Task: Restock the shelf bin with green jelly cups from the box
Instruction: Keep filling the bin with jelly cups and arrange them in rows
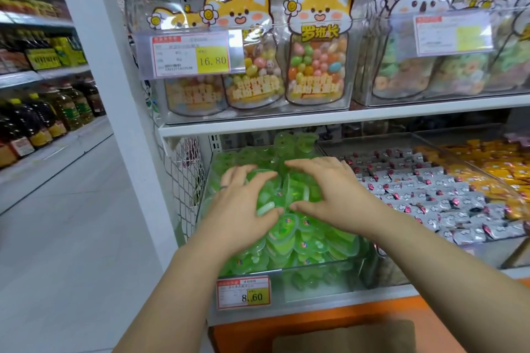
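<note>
A clear shelf bin (315, 275) on the lower shelf is heaped with several green jelly cups (286, 235). My left hand (241, 203) and my right hand (329, 189) are both over the heap, fingers spread and curved, cupping a clump of green jelly cups (281, 192) between them on top of the pile. The left hand wears a ring. The fingertips nearly meet at the far side and the thumbs at the near side. A brown box (344, 337) shows blurred at the bottom edge, below the bin.
A price tag reading 8.60 (243, 292) hangs on the bin front. To the right stand bins of grey-wrapped sweets (430, 189) and yellow-wrapped sweets (502, 169). Candy jars (315, 60) fill the shelf above. An aisle floor (71, 238) and oil bottles (37, 120) lie left.
</note>
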